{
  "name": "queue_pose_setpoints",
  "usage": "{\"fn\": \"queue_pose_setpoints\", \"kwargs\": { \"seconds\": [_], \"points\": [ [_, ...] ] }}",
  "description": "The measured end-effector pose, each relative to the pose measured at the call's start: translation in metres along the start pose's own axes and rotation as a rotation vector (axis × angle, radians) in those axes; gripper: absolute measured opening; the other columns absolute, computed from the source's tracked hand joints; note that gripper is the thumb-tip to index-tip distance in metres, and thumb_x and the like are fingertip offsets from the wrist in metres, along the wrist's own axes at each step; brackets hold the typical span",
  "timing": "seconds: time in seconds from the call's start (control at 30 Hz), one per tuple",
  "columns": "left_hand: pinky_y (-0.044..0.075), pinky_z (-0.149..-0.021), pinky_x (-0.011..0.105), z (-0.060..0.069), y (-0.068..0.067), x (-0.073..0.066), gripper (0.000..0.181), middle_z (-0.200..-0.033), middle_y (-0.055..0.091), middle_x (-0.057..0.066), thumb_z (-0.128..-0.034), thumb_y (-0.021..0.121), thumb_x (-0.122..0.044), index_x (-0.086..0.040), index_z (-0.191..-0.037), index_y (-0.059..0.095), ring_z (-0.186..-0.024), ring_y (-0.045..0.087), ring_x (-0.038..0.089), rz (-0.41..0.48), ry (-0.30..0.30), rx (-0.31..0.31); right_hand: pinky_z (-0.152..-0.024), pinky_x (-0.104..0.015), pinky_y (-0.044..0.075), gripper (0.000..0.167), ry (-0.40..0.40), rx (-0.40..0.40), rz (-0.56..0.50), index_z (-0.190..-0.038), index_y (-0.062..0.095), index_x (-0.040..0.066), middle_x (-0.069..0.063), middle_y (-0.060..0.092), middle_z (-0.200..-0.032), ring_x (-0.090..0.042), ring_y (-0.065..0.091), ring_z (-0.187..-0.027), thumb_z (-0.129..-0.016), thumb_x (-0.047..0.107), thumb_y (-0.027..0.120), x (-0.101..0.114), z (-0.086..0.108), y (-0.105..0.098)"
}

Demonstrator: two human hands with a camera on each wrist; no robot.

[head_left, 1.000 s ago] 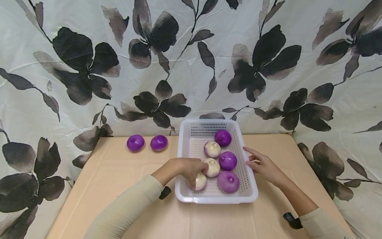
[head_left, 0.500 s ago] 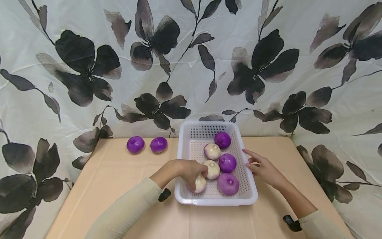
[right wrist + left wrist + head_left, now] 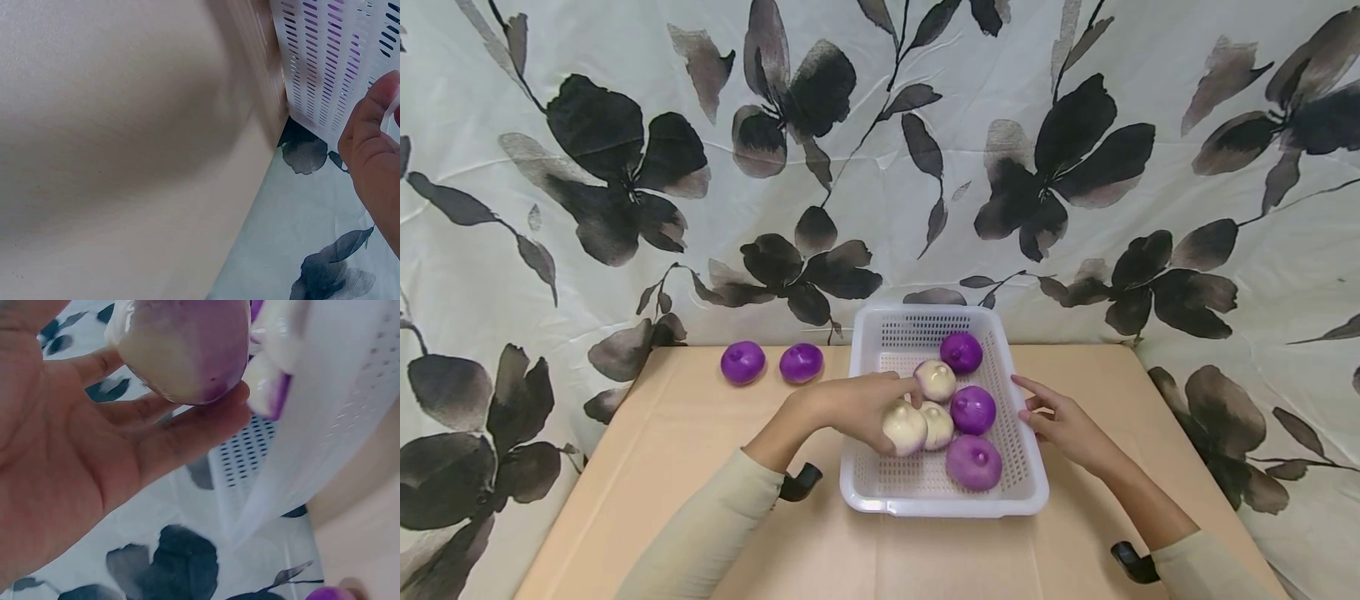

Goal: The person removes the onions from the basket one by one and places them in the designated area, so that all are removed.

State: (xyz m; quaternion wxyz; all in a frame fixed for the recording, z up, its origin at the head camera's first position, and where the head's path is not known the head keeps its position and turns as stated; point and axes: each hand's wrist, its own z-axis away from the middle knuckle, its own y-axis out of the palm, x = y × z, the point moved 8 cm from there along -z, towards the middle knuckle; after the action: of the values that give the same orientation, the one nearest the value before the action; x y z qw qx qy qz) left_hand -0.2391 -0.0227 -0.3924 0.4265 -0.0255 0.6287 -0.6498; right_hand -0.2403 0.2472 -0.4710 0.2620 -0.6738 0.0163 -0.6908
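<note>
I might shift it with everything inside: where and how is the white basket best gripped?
Probably the white basket is best gripped by its two side rims, coming from outside, left and right: its walls ring the bulbs, leaving those rims outside them. The right hand holds the right rim; the left hand holds a bulb.

Head view downward, wrist close-ups, basket [image 3: 943, 506] shared

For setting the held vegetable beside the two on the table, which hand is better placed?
Probably the left hand: it grips the pale vegetable and is nearer the purple pair, while the right hand holds the basket.
</note>
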Motion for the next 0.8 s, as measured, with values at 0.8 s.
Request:
{"fn": "queue_pose_setpoints", "kwargs": {
  "seconds": [0.8],
  "points": [
    [0.05, -0.092, 0.046, 0.124, -0.081, 0.087, 0.063, -0.13, 0.055, 0.007, -0.0776, 0.087, -0.02, -0.018, -0.134, 0.058, -0.11, 0.055, 0.024, 0.171, -0.23, -0.73, -0.077, -0.033, 0.064, 0.062, -0.02, 0.014, 0.0, -0.161, 0.03, 0.001, -0.026, 0.057, -0.111, -0.029, 0.069, -0.101, -0.104, 0.003, 0.056, -0.003, -0.013, -0.01]
  ]
}}
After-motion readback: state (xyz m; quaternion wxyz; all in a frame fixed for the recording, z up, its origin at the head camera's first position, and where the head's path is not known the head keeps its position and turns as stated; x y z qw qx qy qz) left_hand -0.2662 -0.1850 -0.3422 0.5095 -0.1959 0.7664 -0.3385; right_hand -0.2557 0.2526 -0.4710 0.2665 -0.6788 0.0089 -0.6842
